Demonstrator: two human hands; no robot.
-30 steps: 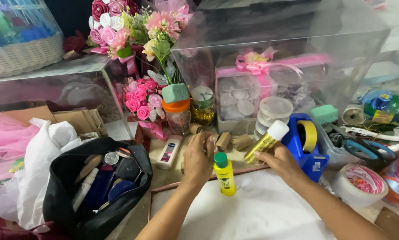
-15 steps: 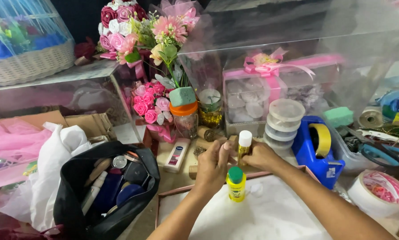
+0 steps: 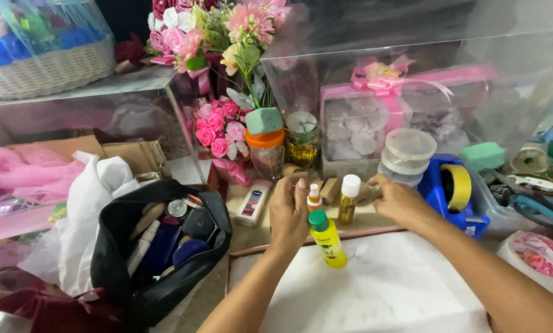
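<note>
Upper left: wicker basket [image 3: 39,74] on a clear case. Lower left: open black bag [image 3: 159,246] of cosmetics beside a white cloth [image 3: 91,203]. Centre: left hand [image 3: 288,213], fingers curled by a small orange-capped bottle [image 3: 314,197]; whether it gripped, I could not tell. A yellow bottle [image 3: 329,240] lay tilted just beside it; a white-capped bottle [image 3: 349,198] stood upright. Right hand [image 3: 399,200], loosely open, held nothing visible. Judgement: bottles crowded; lifting one straight up would be safest. Right: blue tape dispenser [image 3: 449,191]. Cluttered surface [image 3: 258,231], flowers [image 3: 227,37] behind.
</note>
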